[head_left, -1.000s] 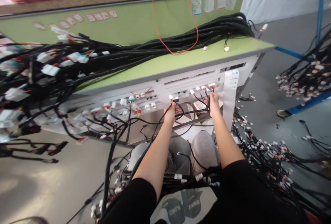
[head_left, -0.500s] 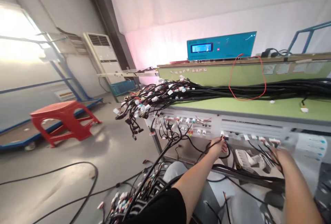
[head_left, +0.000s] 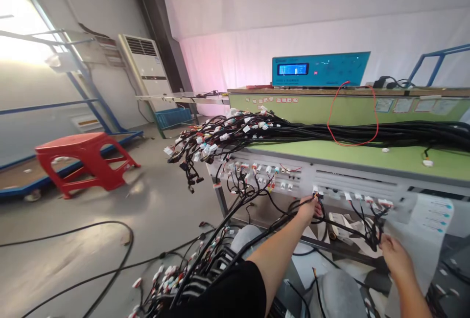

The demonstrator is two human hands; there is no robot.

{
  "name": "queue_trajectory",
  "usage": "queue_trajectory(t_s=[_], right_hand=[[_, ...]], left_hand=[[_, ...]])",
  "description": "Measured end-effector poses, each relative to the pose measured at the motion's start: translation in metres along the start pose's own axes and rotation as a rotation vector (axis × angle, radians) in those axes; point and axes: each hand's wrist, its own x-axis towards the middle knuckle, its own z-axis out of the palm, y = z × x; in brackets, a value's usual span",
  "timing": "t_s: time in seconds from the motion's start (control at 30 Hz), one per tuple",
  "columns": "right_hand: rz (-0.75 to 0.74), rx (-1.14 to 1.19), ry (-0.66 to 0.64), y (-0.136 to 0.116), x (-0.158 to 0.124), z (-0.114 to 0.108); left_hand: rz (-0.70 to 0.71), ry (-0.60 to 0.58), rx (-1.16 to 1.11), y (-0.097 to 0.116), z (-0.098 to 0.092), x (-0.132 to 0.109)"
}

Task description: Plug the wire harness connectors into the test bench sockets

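At the front panel (head_left: 304,181) of the bench, my left hand (head_left: 310,209) is closed on a wire connector (head_left: 316,193) with coloured wires, held against a socket. Black cables run down beside its fingers. My right hand (head_left: 395,255) is lower and to the right, its fingertips pinched at the edge of a bunch of black cables (head_left: 371,237). Those cables hang from several white connectors (head_left: 368,199) seated in the panel. On the panel's left part, more plugged connectors (head_left: 254,167) lead into a thick black cable (head_left: 235,213) that crosses toward my lap.
A thick cable bundle (head_left: 330,131) with many white plugs lies along the green bench top (head_left: 308,147). Behind it stands a blue tester (head_left: 330,71) with a lit screen and a red wire loop. Loose harnesses (head_left: 176,274) lie low beside me. A red stool (head_left: 84,161) stands at left.
My right hand has moved down and away from the rightmost white connector to the hanging black cables. The left hand stays at the same socket. The view has shifted slightly.
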Motion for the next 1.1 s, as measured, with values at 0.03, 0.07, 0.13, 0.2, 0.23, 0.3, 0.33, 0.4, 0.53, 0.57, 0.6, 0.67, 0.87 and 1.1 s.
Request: queue_trajectory(t_s=[0.03,0.07,0.13,0.2,0.23,0.3,0.33,0.4,0.53,0.57,0.6,0.67,0.87,1.1], right_hand=[[0.024,-0.021,0.010,0.000,-0.012,-0.001],[0.036,-0.053,0.051,-0.003,-0.024,-0.004],[0.006,-0.125,0.228,-0.017,-0.045,-0.010],[-0.083,-0.128,0.407,-0.038,-0.062,-0.014],[-0.131,-0.094,0.441,-0.049,-0.070,-0.013],[-0.199,0.008,0.293,-0.069,-0.081,-0.006],[-0.218,0.052,0.132,-0.079,-0.084,0.001],[-0.238,0.090,-0.213,-0.097,-0.090,0.022],[-0.252,-0.027,-0.581,-0.126,-0.110,0.077],[-0.273,-0.044,-0.640,-0.131,-0.118,0.090],[-0.311,-0.042,-0.708,-0.134,-0.128,0.102],[-0.364,-0.020,-0.889,-0.134,-0.148,0.122],[-0.112,-0.135,-1.153,-0.110,-0.174,0.142],[0.065,-0.088,-1.155,-0.100,-0.164,0.139]], left_hand=[[-0.013,-0.003,-0.003,0.001,0.001,-0.001],[-0.030,-0.009,-0.005,0.001,0.002,-0.002],[-0.077,-0.035,-0.006,0.004,0.002,-0.008],[-0.134,-0.074,0.001,0.008,-0.001,-0.021],[-0.164,-0.094,0.006,0.010,-0.005,-0.029],[-0.214,-0.131,0.053,0.016,-0.019,-0.050],[-0.229,-0.146,0.095,0.020,-0.028,-0.063],[-0.248,-0.168,0.188,0.030,-0.054,-0.089],[-0.235,-0.102,0.251,0.053,-0.120,-0.144],[-0.214,-0.052,0.241,0.057,-0.137,-0.157],[-0.195,-0.003,0.211,0.061,-0.153,-0.170],[-0.145,0.067,0.093,0.065,-0.178,-0.192],[-0.073,0.130,-0.040,0.066,-0.196,-0.208],[0.258,0.727,0.768,0.112,-0.219,-0.165]])
